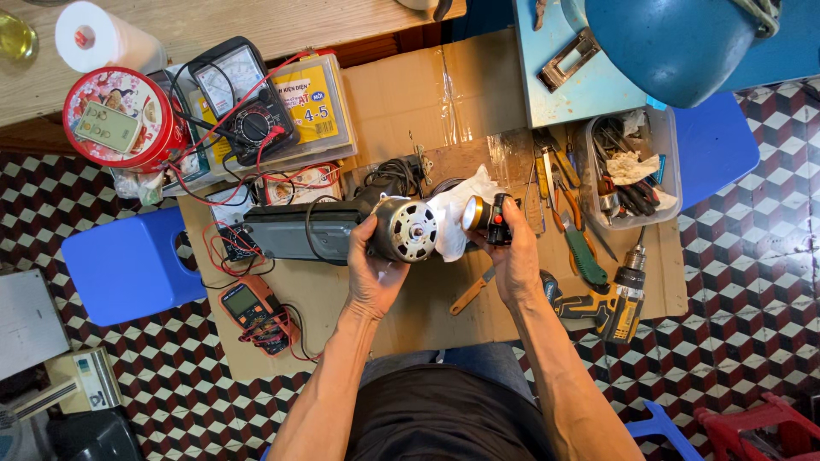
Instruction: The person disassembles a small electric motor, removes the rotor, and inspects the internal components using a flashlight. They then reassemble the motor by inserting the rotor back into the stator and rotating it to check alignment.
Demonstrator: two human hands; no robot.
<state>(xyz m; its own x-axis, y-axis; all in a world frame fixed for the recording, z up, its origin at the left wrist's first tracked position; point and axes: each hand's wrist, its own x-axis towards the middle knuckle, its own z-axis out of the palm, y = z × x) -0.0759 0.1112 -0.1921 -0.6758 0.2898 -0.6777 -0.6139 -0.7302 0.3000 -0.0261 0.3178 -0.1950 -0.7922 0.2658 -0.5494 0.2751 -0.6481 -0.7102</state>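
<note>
My left hand (373, 271) grips a silver electric motor (405, 229) by its round body, its vented end face turned toward me. A long grey housing (295, 232) runs off to the left behind it. My right hand (513, 256) holds a small black torch (489, 216) with a gold reflector, pointed left at the motor. A white cloth (457, 207) lies bunched between motor and torch. Both sit over a sheet of brown cardboard (410, 102) on the floor.
An orange multimeter (249, 305) with red leads lies left of my left forearm. A yellow cordless drill (617, 300), pliers and a green-handled screwdriver (582, 254) lie right. A clear tool tray (629, 162), an analogue meter (239, 96), a red tin (120, 115) and blue stools (128, 265) surround.
</note>
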